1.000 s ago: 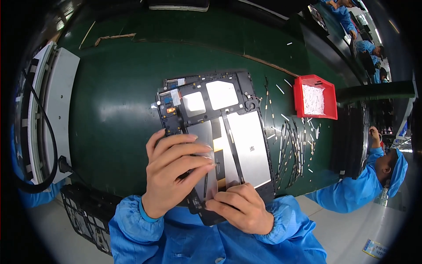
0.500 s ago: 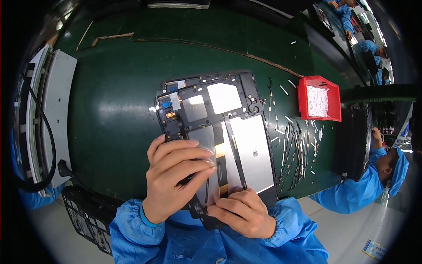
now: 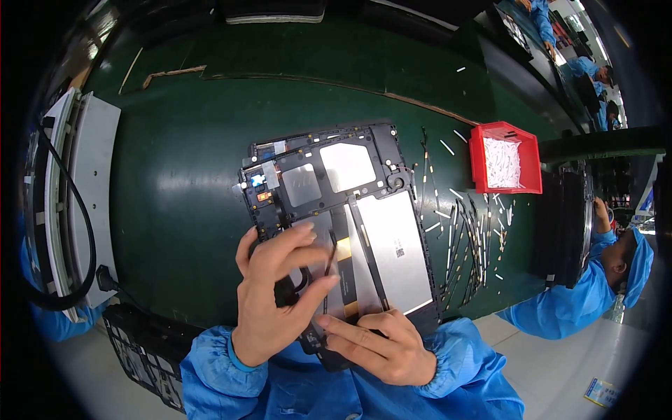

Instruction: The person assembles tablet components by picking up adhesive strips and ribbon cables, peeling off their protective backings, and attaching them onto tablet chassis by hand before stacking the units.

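An opened tablet back frame (image 3: 343, 210), black with silvery metal plates, lies on the matte green counter (image 3: 182, 175). The left hand (image 3: 269, 308) pinches a thin black strip (image 3: 329, 255); the right hand (image 3: 381, 346) presses the frame's near edge, fingers flat.

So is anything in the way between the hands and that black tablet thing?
No, nothing visible is. The left hand lies right on the opened tablet, its fingers pinching a thin dark strip over the silver panels. The right hand presses the tablet's near edge.
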A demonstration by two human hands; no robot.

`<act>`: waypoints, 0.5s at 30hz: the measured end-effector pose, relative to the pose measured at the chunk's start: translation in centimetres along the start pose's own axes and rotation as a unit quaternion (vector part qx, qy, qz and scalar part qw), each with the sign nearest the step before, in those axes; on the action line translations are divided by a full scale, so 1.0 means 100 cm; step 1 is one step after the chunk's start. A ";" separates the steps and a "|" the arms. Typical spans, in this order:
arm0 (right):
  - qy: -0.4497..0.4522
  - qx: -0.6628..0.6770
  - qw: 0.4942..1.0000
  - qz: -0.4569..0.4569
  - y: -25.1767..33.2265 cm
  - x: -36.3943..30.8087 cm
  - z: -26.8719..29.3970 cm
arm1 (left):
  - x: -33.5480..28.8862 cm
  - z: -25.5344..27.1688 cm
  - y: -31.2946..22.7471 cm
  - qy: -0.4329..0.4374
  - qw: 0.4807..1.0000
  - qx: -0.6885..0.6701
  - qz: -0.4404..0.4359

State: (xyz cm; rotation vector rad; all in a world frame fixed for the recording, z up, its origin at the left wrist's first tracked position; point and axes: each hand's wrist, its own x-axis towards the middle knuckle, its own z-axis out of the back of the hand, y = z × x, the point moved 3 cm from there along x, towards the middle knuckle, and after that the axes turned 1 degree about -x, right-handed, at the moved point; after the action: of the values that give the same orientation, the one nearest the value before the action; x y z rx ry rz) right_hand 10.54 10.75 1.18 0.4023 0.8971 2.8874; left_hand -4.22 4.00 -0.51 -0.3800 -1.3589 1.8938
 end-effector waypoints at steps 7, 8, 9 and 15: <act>-0.003 -0.006 1.000 0.003 -0.002 0.003 0.002 | -0.002 0.010 0.002 0.040 0.996 0.009 -0.082; -0.002 0.004 1.000 0.002 -0.001 0.003 0.003 | -0.001 0.009 -0.001 0.039 0.995 0.022 -0.093; -0.002 0.005 1.000 0.003 -0.001 0.003 0.002 | 0.000 0.009 -0.003 0.037 0.993 0.034 -0.105; 0.000 -0.004 1.000 -0.006 -0.001 0.002 0.000 | 0.010 0.003 0.008 0.030 0.998 0.046 -0.035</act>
State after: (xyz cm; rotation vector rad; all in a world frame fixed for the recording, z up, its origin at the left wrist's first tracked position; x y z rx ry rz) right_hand 10.38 10.92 1.19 0.3946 0.8860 2.8787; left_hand -5.41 4.40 -0.87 -0.3366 -1.2247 1.8659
